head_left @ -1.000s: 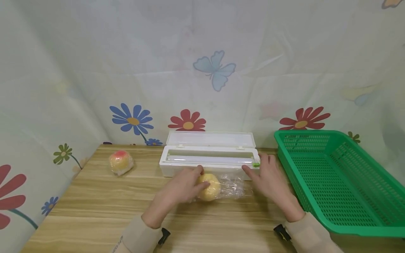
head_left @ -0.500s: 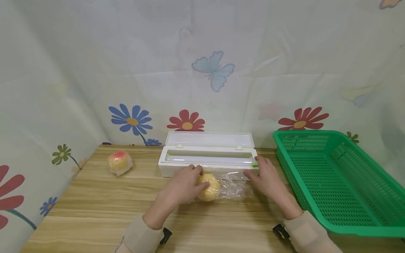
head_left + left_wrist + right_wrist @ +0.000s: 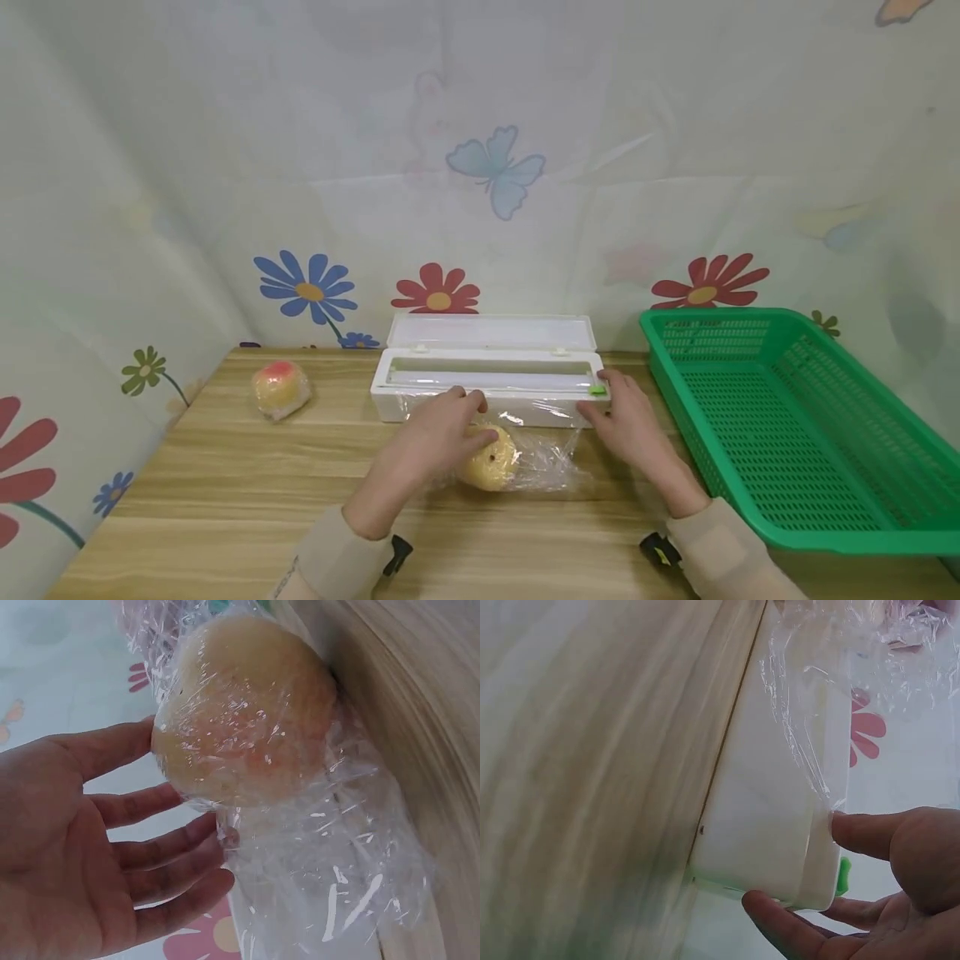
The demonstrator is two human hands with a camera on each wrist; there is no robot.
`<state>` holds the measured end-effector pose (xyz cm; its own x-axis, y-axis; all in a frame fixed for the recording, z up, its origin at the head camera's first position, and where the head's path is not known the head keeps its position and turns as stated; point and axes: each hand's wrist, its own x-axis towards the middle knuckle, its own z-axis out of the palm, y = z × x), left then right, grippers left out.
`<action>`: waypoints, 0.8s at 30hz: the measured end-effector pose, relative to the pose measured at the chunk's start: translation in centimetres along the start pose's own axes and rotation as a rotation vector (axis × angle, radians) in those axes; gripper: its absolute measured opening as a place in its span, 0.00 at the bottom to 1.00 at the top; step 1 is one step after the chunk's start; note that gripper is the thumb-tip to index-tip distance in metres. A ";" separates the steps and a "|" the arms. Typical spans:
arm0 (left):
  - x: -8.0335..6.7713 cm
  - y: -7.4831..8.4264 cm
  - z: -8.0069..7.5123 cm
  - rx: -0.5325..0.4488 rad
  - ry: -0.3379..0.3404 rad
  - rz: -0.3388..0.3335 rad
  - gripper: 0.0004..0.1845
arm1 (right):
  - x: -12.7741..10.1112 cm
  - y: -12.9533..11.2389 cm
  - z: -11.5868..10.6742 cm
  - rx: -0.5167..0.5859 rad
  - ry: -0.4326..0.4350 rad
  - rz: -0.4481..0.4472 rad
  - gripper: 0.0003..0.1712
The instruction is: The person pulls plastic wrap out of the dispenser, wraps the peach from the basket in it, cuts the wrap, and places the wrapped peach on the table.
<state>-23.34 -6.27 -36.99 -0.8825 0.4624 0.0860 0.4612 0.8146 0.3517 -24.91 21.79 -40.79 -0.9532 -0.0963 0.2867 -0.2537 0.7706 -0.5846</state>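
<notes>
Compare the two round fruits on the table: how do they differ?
The yellow fruit lies near the left hand, loose cling film spreading beside it; the reddish-topped fruit sits alone at the far left, wrapped tightly. The first looks plain yellow, the second yellow with red. Both are round and rest on the wooden table.

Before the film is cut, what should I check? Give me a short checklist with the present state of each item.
1. Film pulled out over the fruit: ok.
2. Left hand on the fruit, steadying it: ok.
3. Right hand at the dispenser end, beside the green slider: ok.
4. Dispenser lid closed for cutting: not ok, it stands open.
5. Film covers the fruit's underside: cannot tell.
</notes>
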 end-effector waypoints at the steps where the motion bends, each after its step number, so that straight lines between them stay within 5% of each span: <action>1: 0.1 0.0 0.0 -0.010 -0.003 0.009 0.17 | 0.0 0.1 0.0 0.010 0.003 0.006 0.32; 8: 0.4 0.1 0.2 -0.020 -0.015 0.055 0.07 | 0.1 0.3 -0.1 0.065 -0.005 0.037 0.34; 24: 0.8 1.1 -0.9 0.040 -0.084 0.091 0.15 | 0.0 0.6 0.0 0.050 0.036 -0.023 0.26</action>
<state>-23.63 -5.33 -35.66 -0.8268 0.5613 0.0370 0.5437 0.7805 0.3087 -25.09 22.21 -41.12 -0.9406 -0.0909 0.3271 -0.2848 0.7357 -0.6145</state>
